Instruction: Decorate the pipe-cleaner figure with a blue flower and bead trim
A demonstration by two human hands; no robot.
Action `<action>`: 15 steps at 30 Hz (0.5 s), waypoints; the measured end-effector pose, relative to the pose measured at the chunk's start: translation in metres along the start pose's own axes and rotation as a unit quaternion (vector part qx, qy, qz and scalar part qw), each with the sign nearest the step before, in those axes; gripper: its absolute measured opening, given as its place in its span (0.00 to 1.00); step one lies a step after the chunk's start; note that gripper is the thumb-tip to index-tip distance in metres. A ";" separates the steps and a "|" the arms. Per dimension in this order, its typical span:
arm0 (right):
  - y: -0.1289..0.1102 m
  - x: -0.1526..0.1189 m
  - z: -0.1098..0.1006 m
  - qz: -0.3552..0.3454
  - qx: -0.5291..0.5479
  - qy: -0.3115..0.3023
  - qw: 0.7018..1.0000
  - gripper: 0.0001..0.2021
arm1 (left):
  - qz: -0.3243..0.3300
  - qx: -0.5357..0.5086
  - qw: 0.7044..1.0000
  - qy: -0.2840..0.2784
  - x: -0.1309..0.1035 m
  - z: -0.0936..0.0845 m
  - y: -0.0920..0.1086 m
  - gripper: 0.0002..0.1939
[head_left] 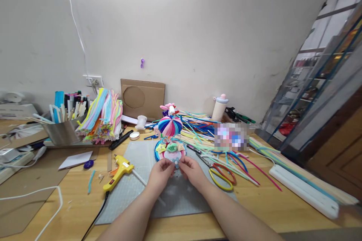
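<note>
A fuzzy pipe-cleaner ornament (170, 126) stands upright on the grey cutting mat (192, 205), its top a striped ball in pink, red, blue and white. Below it is a round base with a blue rim (156, 154), carrying a yellow star (161, 148) and a green fuzzy piece (171, 147). At the front edge of this base is a small light-blue fuzzy piece (177, 161). My left hand (161, 174) and my right hand (194, 172) close on it from both sides, fingertips pinched. The fingertips partly hide it.
Left of the mat's middle lies a yellow glue gun (120, 171) with a glue stick and black cord. Scissors (222, 177) lie to the right, beside loose pipe cleaners (195, 128). Behind stand a metal pot (63, 131), a cardboard panel (152, 98) and a bottle (220, 109).
</note>
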State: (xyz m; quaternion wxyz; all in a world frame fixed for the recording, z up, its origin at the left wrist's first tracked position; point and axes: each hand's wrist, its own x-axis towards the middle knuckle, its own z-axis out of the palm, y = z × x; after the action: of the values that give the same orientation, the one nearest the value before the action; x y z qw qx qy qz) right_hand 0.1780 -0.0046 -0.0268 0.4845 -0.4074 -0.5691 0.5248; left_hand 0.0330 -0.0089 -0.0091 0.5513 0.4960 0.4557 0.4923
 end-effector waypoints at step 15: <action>-0.009 -0.012 -0.006 -0.195 -0.230 -0.005 0.954 0.05 | -0.097 -0.107 0.989 -0.040 -0.007 -0.003 0.007 0.12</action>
State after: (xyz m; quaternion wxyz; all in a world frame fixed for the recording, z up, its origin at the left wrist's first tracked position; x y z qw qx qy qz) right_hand 0.1869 -0.0165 -0.0191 0.4677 -0.3859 -0.7452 0.2775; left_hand 0.0288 -0.0159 -0.0018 0.6641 0.4066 0.4243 0.4622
